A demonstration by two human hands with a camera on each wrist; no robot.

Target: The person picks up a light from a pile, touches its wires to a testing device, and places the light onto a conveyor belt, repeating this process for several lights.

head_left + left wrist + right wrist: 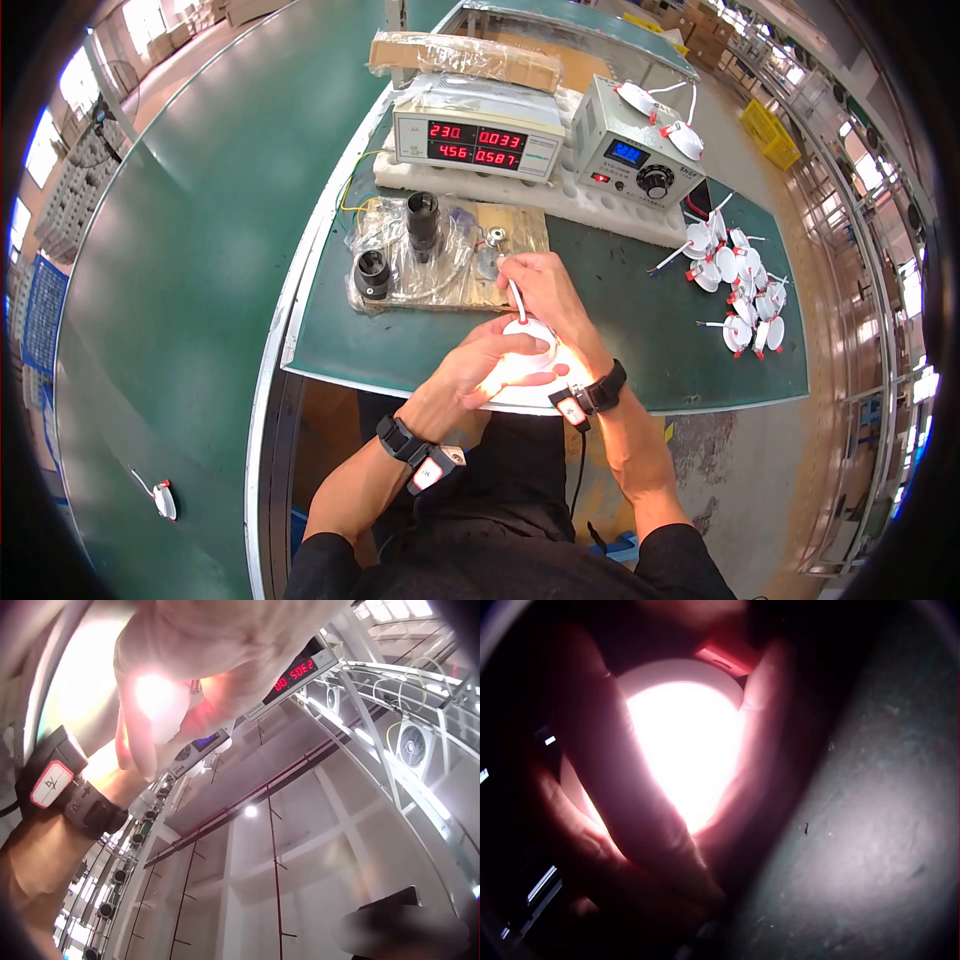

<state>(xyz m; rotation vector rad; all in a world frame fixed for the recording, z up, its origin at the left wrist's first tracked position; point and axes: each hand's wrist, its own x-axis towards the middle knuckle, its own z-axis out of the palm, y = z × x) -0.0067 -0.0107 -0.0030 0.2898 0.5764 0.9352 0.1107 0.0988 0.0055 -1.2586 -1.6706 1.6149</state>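
A round white downlight (530,333) with red clips is glowing, its lit face (690,742) turned down toward my lap. My left hand (482,362) grips it, with the thumb across its back and fingers spread over the bright face. From the lamp a white cable (517,302) runs up to my right hand (545,292), which pinches the cable's end beside a metal contact piece (488,263) on a plastic-wrapped board (518,222). The right fingertips partly hide the wire end. In the left wrist view, glare washes out part of the lamp.
Two black cylindrical sockets (423,228) stand on the board. Behind it are a power meter (478,135) with red digits and a grey control box (640,150) carrying two downlights. More downlights (742,275) lie piled at right; one lamp (165,500) lies on the left green surface.
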